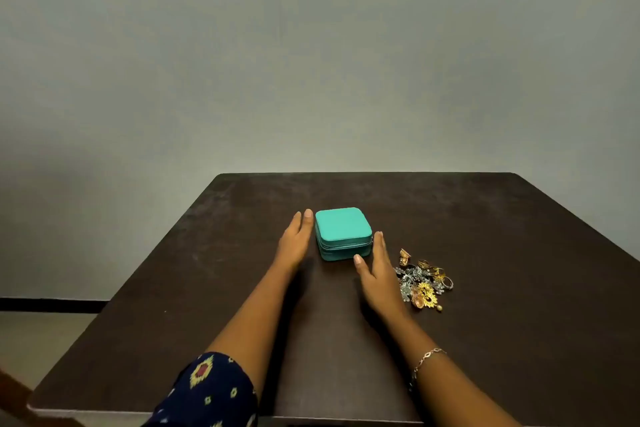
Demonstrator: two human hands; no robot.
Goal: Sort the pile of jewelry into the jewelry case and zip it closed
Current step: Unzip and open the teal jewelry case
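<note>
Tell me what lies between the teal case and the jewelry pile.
The right hand, fingers straight, lies between the jewelry case and the jewelry pile, as the head view shows.

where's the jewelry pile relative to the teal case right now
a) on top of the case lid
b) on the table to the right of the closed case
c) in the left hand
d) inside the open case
b: the jewelry pile lies on the table to the right of the teal case, which is closed, while the left hand and the right hand flank the case with straight fingers.
</note>
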